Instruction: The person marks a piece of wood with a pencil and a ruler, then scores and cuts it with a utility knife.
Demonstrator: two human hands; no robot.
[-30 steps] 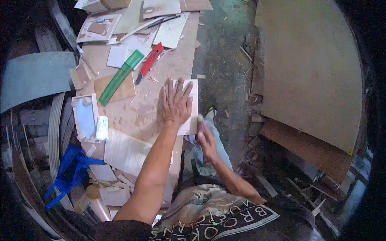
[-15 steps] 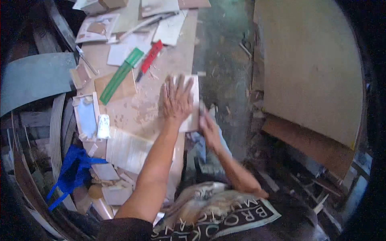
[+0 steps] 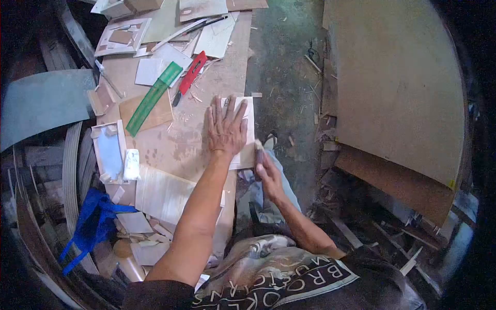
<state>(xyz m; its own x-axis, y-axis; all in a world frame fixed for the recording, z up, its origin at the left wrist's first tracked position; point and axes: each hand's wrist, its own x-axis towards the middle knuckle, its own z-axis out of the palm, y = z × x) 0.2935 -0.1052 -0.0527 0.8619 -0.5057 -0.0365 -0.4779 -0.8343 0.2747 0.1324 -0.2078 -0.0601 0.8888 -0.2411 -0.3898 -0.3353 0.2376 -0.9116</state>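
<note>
The fingers of the left hand [image 3: 226, 129] are spread wide and laid flat, palm down, gripping nothing but pressing on a white panel [image 3: 248, 111]. The right hand [image 3: 268, 173] is curled closed around a small pale block [image 3: 258, 147], too blurred to identify, whose upper end touches the panel's right edge near its near corner. The panel is a thin rectangle lying flat. Its long axis runs away from the person along the length of the workbench [image 3: 222, 72], and its right edge sits at or just past the bench's right side, with the far short end pointing up the bench. To the panel's left is bare, scuffed benchtop with small chips on it. Further left a green ruler [image 3: 154, 98] lies slantwise across a brown offcut [image 3: 150, 116], and just beyond the panel's far-left corner lies a red utility knife [image 3: 191, 77], slanted much like the ruler. Pale sheet scraps crowd the bench beyond the knife. On the near-left side of the panel lies a light striped sheet [image 3: 163, 194], and further left, off the bench, blue strapping [image 3: 93, 219] hangs among stacked strips. To the panel's right is a littered concrete floor [image 3: 284, 51], and well beyond it a large brown board [image 3: 398, 88].
</note>
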